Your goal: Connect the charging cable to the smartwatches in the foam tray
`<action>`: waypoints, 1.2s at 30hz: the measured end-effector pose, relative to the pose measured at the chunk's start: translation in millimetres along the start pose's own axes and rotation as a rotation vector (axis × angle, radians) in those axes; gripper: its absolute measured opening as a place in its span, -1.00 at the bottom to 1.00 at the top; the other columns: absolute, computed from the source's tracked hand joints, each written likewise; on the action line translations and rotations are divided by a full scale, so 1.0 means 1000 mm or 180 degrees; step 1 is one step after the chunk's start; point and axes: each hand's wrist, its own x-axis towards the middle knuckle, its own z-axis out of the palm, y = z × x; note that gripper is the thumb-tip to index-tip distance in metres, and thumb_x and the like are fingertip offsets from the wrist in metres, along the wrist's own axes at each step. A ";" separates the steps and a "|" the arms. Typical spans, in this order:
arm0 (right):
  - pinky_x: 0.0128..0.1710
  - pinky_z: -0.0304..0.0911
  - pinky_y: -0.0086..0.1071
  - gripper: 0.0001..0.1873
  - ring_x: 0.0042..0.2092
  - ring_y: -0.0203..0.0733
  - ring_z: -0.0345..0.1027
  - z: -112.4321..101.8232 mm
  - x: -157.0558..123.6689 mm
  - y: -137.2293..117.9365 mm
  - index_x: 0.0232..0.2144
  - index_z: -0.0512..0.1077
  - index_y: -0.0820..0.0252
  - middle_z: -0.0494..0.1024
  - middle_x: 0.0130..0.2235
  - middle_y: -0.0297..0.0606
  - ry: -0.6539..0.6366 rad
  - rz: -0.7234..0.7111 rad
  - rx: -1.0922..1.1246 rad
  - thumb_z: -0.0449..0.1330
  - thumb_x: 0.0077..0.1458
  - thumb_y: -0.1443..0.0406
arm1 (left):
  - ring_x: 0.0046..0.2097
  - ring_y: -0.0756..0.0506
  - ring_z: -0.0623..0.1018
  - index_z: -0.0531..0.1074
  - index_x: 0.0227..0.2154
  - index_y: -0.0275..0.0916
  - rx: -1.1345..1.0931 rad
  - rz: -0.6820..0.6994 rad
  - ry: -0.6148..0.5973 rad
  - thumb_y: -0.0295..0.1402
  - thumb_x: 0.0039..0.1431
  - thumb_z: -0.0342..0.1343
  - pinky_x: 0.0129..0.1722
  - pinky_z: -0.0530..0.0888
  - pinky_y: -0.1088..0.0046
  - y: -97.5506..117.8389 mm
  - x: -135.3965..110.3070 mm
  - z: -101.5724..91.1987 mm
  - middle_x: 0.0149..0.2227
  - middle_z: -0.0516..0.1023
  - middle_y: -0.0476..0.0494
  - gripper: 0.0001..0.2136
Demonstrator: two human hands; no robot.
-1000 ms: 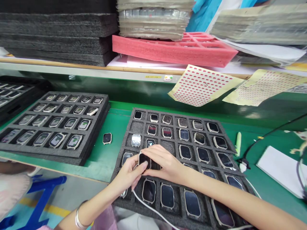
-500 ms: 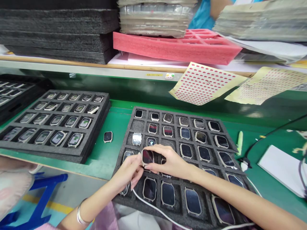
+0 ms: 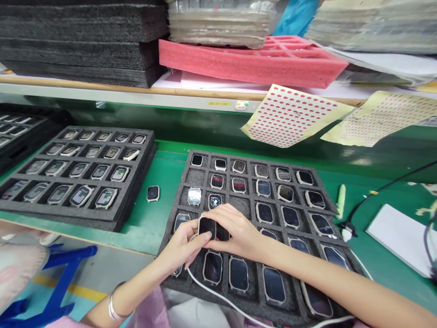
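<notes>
Both my hands hold one smartwatch body (image 3: 206, 226) with a dark screen, just above a black foam tray (image 3: 239, 204). My left hand (image 3: 186, 241) grips its left side, the thumb lying over the lower screen. Fingers of my right hand (image 3: 235, 230) close on its top and right edges. A white cable (image 3: 218, 296) runs out from under my left hand; its end is hidden there. Many more watch bodies sit in the tray's pockets, among them one with a lit dial (image 3: 215, 201) and one with a bright, pale screen (image 3: 194, 196).
A single watch (image 3: 153, 193) lies on the green bench between my tray and another filled foam tray (image 3: 119, 214). Above are a shelf edge (image 3: 136, 92), a pink foam tray (image 3: 246, 64) and hanging sticker sheets (image 3: 290, 116). At right lie a white pad (image 3: 399, 237) and a black cable (image 3: 382, 184).
My left thumb has moved onto the front of the held watch, and the watch has shifted slightly left. The reddish reflection on its screen has gone dark.
</notes>
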 end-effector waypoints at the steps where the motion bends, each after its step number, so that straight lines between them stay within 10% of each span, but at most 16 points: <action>1: -0.11 0.24 -0.16 -0.51 -0.14 -0.06 0.34 0.000 -0.001 0.000 -0.01 0.28 0.29 0.49 -0.16 -0.09 0.0025 -0.0037 0.0022 0.29 0.07 0.20 | -0.78 0.18 0.04 0.33 -0.35 -0.32 0.0006 0.0022 -0.0015 -0.15 0.15 0.11 -0.81 -0.02 0.67 -0.001 0.000 -0.001 -0.73 0.11 0.22 -0.72; 20: -0.08 0.23 -0.15 -0.56 -0.11 -0.07 0.32 -0.003 0.001 -0.001 -0.01 0.29 0.27 0.46 -0.12 -0.08 -0.0054 -0.0083 0.0001 0.25 0.11 0.20 | -0.70 0.15 0.12 0.35 -0.21 -0.31 0.0367 0.0115 0.0071 -0.15 0.19 0.05 -0.74 0.05 0.62 -0.002 -0.002 0.000 -0.57 0.27 0.09 -0.71; 25: -0.04 0.24 -0.13 -0.59 -0.04 -0.03 0.26 -0.030 0.006 0.000 -0.05 0.36 0.21 0.38 -0.08 -0.09 -0.0167 0.0246 -0.0044 0.29 0.05 0.21 | -0.51 0.09 0.25 0.23 0.04 -0.20 0.0513 0.0174 -0.0287 -0.22 0.13 0.14 -0.54 0.24 0.59 -0.002 -0.002 0.001 -0.29 0.35 -0.04 -0.57; 36: -0.05 0.24 -0.02 -0.53 0.02 0.07 0.25 -0.069 -0.034 0.024 0.09 0.25 0.23 0.37 -0.03 -0.03 -0.0547 0.0950 -0.1256 0.18 0.14 0.26 | -0.53 0.15 0.20 0.28 -0.13 -0.22 0.0593 -0.0138 -0.0338 -0.30 0.19 0.09 -0.67 0.14 0.69 0.002 -0.003 0.007 -0.28 0.35 -0.01 -0.77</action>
